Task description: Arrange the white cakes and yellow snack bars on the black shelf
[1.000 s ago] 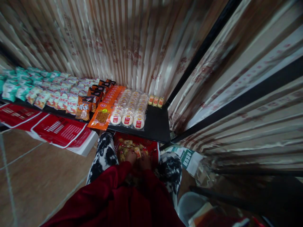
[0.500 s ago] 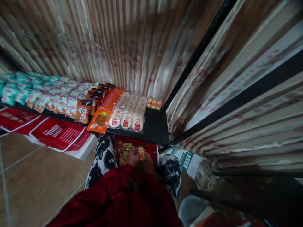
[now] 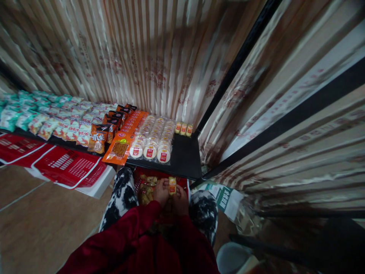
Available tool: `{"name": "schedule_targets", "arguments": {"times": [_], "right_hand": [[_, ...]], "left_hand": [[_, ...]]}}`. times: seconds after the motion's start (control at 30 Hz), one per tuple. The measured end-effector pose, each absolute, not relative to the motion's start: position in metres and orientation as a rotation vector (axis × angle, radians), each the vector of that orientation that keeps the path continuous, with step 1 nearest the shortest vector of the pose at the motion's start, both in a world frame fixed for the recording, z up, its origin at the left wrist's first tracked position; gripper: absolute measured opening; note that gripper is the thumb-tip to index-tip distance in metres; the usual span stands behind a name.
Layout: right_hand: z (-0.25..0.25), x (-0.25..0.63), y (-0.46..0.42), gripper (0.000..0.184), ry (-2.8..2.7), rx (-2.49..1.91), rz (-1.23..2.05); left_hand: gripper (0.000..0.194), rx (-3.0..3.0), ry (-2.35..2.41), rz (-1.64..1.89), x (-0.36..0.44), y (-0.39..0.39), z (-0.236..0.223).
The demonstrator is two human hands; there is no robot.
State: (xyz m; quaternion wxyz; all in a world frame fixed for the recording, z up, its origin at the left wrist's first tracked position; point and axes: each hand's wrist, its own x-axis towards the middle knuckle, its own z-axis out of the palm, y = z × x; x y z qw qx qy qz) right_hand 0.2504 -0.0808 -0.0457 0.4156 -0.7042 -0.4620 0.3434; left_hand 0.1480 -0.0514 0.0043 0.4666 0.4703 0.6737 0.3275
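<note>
red sleeves (image 3: 148, 215), black-and-white blotched trousers (image 3: 123, 194), 1 orange packet (image 3: 125, 139), teal-and-white packets (image 3: 27, 118), black shelf (image 3: 186, 156).

Pleated cloth hangings (image 3: 125, 49), striped beige and brown with reddish floral prints, wall in the space behind and to the right. A slanting black pole (image 3: 234, 72) and a broader black bar (image 3: 285, 121) cross them, meeting the end of a low black shelf (image 3: 186, 156). Brownish floor tiles (image 3: 42, 224) with pale grout lines (image 3: 25, 195) show at lower left. The light is dim, the lower right deeply shadowed.
</note>
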Motion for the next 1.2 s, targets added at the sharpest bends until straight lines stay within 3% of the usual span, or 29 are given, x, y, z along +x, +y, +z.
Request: {"name": "schedule_targets", "arguments": {"times": [0.47,1.2], "right_hand": [[-0.006,0.254,-0.065,0.049,-1.138,-1.632,0.871],[0.017,0.279,-0.022,0.042,-1.206,-1.639,0.675]], "left_hand": [[0.03,1.235,1.603,0.948,0.157,-0.031,0.037],[0.032,1.221,1.543,0.942,0.182,0.01,0.065]]}}
